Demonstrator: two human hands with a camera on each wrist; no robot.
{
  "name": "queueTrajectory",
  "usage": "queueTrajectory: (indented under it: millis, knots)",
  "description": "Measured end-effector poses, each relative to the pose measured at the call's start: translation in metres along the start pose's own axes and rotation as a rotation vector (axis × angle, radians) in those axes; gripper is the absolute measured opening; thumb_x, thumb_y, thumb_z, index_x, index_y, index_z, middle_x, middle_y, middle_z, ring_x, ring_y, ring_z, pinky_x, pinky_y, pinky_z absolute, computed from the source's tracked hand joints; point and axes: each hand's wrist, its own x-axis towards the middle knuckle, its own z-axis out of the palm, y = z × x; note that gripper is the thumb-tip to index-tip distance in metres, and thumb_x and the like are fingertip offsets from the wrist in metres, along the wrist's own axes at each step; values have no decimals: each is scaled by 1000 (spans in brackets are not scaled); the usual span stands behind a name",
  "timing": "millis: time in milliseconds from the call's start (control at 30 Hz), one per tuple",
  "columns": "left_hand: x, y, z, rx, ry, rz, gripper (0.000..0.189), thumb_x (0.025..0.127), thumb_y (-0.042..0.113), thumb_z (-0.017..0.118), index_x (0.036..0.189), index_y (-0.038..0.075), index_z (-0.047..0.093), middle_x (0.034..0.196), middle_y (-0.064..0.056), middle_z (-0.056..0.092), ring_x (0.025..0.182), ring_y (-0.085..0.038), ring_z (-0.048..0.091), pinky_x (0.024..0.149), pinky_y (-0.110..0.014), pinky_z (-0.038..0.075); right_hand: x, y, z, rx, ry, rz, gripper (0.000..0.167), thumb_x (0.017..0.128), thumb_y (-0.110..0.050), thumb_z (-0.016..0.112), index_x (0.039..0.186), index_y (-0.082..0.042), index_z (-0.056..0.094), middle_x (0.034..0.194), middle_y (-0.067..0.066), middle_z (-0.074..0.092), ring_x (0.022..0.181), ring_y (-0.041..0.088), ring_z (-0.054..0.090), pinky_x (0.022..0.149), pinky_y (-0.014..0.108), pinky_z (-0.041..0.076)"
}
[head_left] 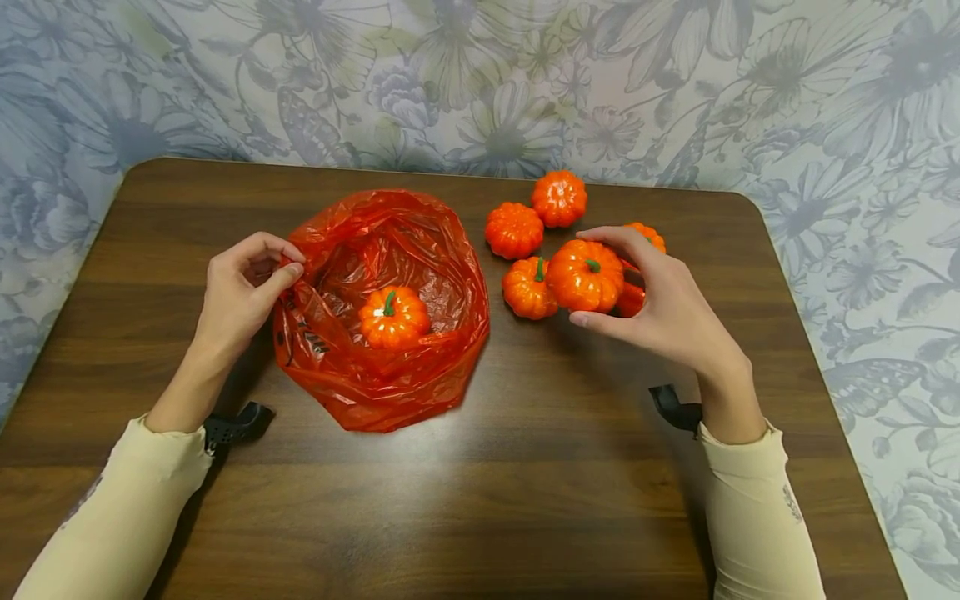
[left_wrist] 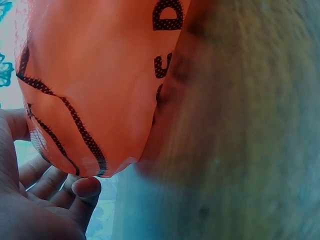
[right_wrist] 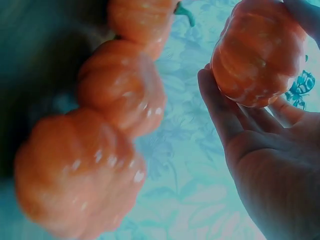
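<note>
Currently, the left hand [head_left: 238,287] pinches a red plastic bag [head_left: 390,387]; the wide-curved right hand [head_left: 667,308] grips an orange pumpkin [head_left: 581,282].

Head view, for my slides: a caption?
Left hand pinches a red bag with a pumpkin inside; right hand grips another pumpkin.

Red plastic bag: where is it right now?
In the head view, the red plastic bag sits left of centre on the table, its left rim pinched by the left hand, with a group of orange pumpkins to its right.
</note>
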Motion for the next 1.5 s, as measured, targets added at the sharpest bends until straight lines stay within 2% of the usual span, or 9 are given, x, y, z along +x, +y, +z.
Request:
queueTrajectory:
  millis: [133, 267, 367, 533, 667, 933, 1133, 1267, 1500]
  knots:
    - [0, 0, -1, -4, 0, 2, 14, 96, 4, 71, 107, -5, 71, 88, 3, 68, 77, -10, 63, 70, -15, 53, 15, -8, 8, 28, -8, -17, 83, 76, -23, 96, 148, -27, 54, 144, -17, 57, 127, 5, 59, 109, 27, 49]
    - [0, 0, -2, -2, 3, -1, 14, 96, 4, 71, 107, -5, 71, 88, 3, 69, 77, -10, 63, 70, -15, 53, 30, -34, 14, 67, -18, -37, 78, 79, -15, 93, 147, -14, 54, 144, -4, 60, 126, 13, 61, 109, 43, 52]
    - [-1, -1, -2, -3, 4, -3, 14, 96, 4, 71, 107, -5, 71, 88, 3, 68, 77, -9, 63, 69, -15, 52, 42, -47, 20, 85, -22, -49, 77, 80, -13, 92, 146, -8, 53, 143, 4, 61, 124, 18, 63, 109, 47, 51]
    - [-1, 0, -3, 0, 3, -5, 15, 97, 5, 71, 108, -5, 71, 88, 4, 68, 77, -10, 63, 70, -15, 53, 67, -43, 38, 92, -31, -100, 79, 81, -30, 93, 148, -18, 54, 139, -9, 62, 116, 8, 65, 104, 35, 53]
    - [-1, 1, -2, 6, 4, -3, 14, 97, 5, 71, 107, -4, 71, 88, 4, 68, 78, -9, 63, 70, -15, 52, 86, -51, 53, 89, -38, -157, 79, 82, -39, 91, 148, -18, 53, 138, -11, 62, 116, 5, 63, 103, 33, 52]
    - [-1, 2, -1, 8, -5, -5, 14, 97, 6, 71, 107, -3, 72, 88, 4, 68, 77, -10, 63, 70, -14, 53, 113, -83, 76, 178, -33, -224, 80, 80, -33, 93, 148, -16, 53, 135, -4, 65, 115, 6, 65, 103, 27, 51]
    - [0, 3, 1, 4, -14, -11, 14, 97, 7, 71, 107, -2, 71, 87, 4, 68, 78, -12, 62, 71, -15, 53, 127, -106, 87, 199, -47, -247, 80, 83, -37, 90, 150, -16, 51, 138, -5, 63, 117, 3, 62, 104, 23, 49]
    - [0, 5, 2, 7, -12, -13, 13, 97, 8, 71, 106, -1, 72, 87, 4, 69, 77, -13, 62, 71, -16, 53, 132, -112, 91, 173, -53, -261, 78, 85, -39, 87, 149, -14, 51, 138, -4, 63, 118, 2, 61, 104, 22, 48]
    - [0, 7, -2, 17, -11, -20, 13, 97, 8, 72, 106, 0, 72, 87, 4, 69, 77, -13, 62, 71, -16, 52, 138, -107, 106, 169, -69, -250, 79, 85, -41, 87, 149, -14, 51, 139, -3, 63, 117, 3, 61, 103, 22, 49]
